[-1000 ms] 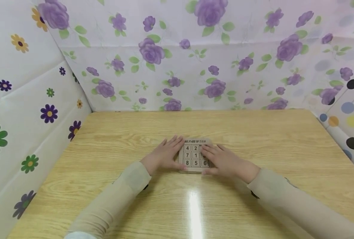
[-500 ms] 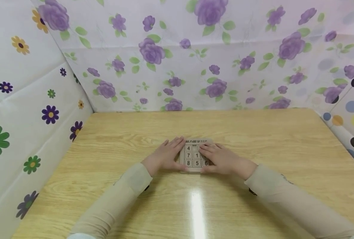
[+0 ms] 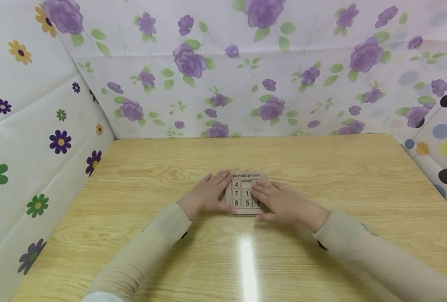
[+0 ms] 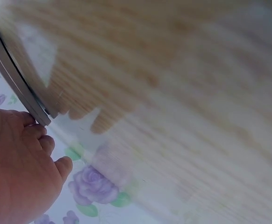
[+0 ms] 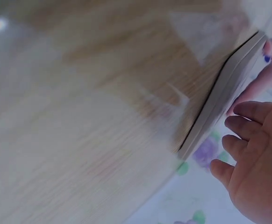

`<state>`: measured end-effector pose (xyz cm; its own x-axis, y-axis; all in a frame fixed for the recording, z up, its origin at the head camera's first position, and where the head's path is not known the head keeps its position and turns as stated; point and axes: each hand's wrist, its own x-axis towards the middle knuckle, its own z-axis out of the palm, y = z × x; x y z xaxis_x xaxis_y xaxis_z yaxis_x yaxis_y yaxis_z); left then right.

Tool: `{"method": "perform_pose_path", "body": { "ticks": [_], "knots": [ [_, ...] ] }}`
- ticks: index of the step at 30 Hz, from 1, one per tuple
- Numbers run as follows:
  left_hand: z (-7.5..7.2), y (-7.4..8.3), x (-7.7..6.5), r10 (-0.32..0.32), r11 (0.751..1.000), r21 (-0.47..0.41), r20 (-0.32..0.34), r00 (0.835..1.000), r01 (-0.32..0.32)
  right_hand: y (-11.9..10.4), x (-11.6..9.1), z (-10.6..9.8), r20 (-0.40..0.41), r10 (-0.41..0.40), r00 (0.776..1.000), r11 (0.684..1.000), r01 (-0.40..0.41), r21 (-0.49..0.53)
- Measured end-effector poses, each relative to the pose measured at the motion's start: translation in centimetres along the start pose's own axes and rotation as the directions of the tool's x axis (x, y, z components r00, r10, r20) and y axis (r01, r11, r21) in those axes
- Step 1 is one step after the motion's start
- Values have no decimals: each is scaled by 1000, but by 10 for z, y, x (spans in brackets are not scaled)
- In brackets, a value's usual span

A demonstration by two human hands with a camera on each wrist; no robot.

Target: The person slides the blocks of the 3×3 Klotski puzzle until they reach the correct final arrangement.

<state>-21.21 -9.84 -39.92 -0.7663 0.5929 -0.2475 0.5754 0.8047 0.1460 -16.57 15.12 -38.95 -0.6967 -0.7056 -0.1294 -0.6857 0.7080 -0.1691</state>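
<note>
A flat number slide puzzle (image 3: 242,212) lies on the table, its tiles reading 4, 7, 1, 8, 5, 6 and 2. The gap (image 3: 246,184) is at top middle, with the 2 tile (image 3: 257,183) to its right. My left hand (image 3: 205,196) holds the puzzle's left side, thumb at the lower corner and fingers by the upper one. From the right, my right hand (image 3: 284,203) reaches over the board with extended fingers, fingertips right at the 2 tile; they hide the right-column middle square. Both wrist views show the puzzle's side edge (image 4: 17,77) beside the fingers.
The wooden table (image 3: 163,159) is glossy, with a bright light reflection (image 3: 248,268) in front of the puzzle. Purple-flowered cloth (image 3: 193,96) stands behind it. More patterned cloth (image 3: 23,138) borders the left, and dotted cloth (image 3: 442,155) the right.
The 2 tile has slid from top middle to top right, so the gap is now at top middle. My right fingertips moved with it; the left hand has stayed in place.
</note>
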Motion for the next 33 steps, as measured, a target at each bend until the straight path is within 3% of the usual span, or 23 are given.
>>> {"method": "perform_pose_path", "body": {
  "ticks": [7, 22, 33],
  "knots": [
    [-1, -1, 2, -6, 1000, 12, -4, 1000, 6, -12, 3, -1, 12, -56, 998, 998, 56, -7],
    [-2, 1, 4, -1, 1000, 19, 4, 1000, 1, 2, 19, -7, 10, 6, 1000, 1000, -6, 30],
    [0, 1, 1, -26, 999, 22, 9, 1000, 26, 3, 1, -5, -36, -12, 999, 1000, 12, -10]
  ]
}}
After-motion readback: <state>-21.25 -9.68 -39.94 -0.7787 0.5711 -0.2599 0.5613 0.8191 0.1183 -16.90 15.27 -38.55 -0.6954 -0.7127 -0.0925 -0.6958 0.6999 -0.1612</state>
